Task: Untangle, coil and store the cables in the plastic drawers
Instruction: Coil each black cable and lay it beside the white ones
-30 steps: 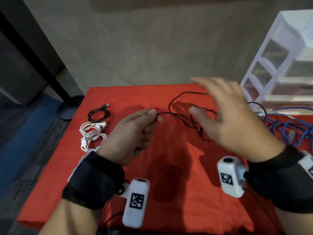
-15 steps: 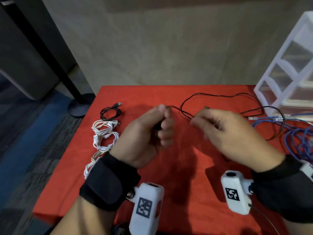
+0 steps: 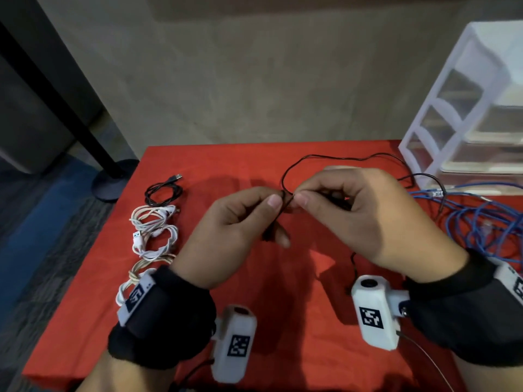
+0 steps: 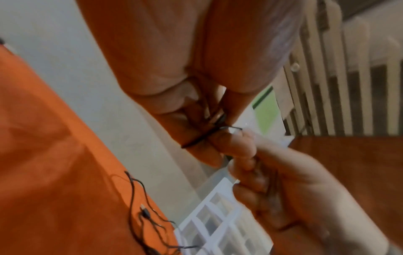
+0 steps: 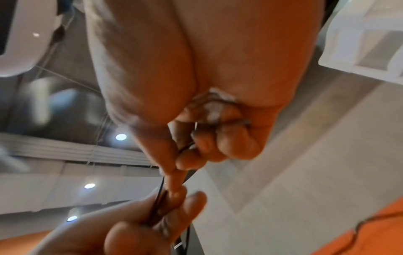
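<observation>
A thin black cable loops across the red table toward the drawer unit. My left hand holds a small folded bundle of it between thumb and curled fingers, above the table's middle. My right hand pinches the same cable right beside the left thumb, fingertips almost touching. In the left wrist view the black cable runs across both hands' fingers. In the right wrist view the cable passes between the pinching fingertips. The white plastic drawers stand at the far right.
A coiled black USB cable and several coiled white cables lie in a row along the table's left side. A tangle of blue cable lies at the right, in front of the drawers. A black stand base sits on the floor left.
My right hand, spread above the cable a second ago, has come in and now pinches the cable beside the left thumb. The left hand has gathered a short bundle.
</observation>
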